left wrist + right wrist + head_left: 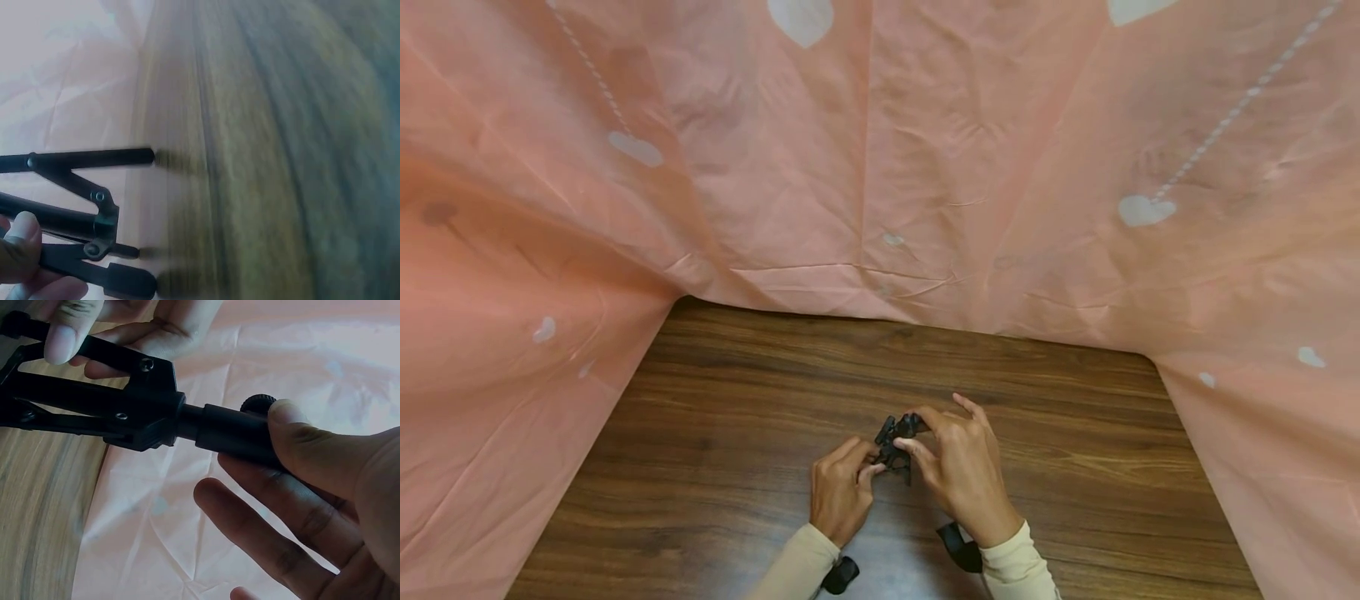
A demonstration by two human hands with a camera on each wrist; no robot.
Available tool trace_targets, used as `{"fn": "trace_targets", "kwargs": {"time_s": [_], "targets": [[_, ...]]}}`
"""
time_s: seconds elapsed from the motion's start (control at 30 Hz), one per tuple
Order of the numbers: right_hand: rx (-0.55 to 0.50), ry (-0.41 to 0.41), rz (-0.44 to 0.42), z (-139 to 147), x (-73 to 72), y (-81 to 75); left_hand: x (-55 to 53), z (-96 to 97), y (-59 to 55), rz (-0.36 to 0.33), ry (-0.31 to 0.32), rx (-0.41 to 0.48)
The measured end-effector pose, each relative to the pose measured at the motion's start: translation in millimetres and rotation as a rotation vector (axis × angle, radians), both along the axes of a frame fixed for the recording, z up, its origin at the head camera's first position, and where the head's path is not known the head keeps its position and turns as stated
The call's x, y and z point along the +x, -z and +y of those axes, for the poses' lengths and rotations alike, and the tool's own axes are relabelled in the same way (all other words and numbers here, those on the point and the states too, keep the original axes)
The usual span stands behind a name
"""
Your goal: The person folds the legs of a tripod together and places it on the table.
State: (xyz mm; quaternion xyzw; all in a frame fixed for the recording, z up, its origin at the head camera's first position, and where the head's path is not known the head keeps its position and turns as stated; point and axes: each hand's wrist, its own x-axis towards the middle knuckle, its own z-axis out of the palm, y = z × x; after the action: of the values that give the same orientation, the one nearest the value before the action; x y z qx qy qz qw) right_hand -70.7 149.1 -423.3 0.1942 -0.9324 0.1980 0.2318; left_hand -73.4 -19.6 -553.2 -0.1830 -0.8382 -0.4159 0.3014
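Note:
A small black tripod [891, 454] is held between both hands above the wooden table in the head view. My left hand [841, 492] pinches one of its legs between thumb and fingers; the left wrist view shows the spread legs with rubber-like feet and a hinged brace [106, 219]. With thumb and index finger, my right hand [966, 467] grips the centre column [231, 431] beside a knurled knob [257, 403]. Its other fingers stand away from the column. The column's far end is hidden by the right hand in the right wrist view.
The brown wooden table [737, 392] lies beneath the hands. A pink cloth with white hearts [925, 167] hangs along its back and both sides. Black straps [958, 547] are on the wrists, below light sleeves.

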Motion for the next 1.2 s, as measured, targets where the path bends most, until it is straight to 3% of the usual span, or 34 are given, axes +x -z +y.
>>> {"fn": "trace_targets", "kwargs": {"time_s": [0.23,0.63,1.0,1.2], "targets": [[0.009,0.003,-0.02,-1.9,1.9,-2.1,1.3,3.2,3.6,0.016,-0.018,0.086],[0.014,0.01,-0.03,-3.4,2.3,-3.6,3.5,5.7,7.0,-0.005,-0.038,0.135],[-0.005,0.028,-0.041,-0.8,2.0,-3.2,2.4,0.1,1.6,-0.131,0.029,0.077],[-0.065,-0.004,-0.117,2.3,1.7,-0.1,4.4,-10.7,-1.1,-0.233,0.119,0.153]]}}
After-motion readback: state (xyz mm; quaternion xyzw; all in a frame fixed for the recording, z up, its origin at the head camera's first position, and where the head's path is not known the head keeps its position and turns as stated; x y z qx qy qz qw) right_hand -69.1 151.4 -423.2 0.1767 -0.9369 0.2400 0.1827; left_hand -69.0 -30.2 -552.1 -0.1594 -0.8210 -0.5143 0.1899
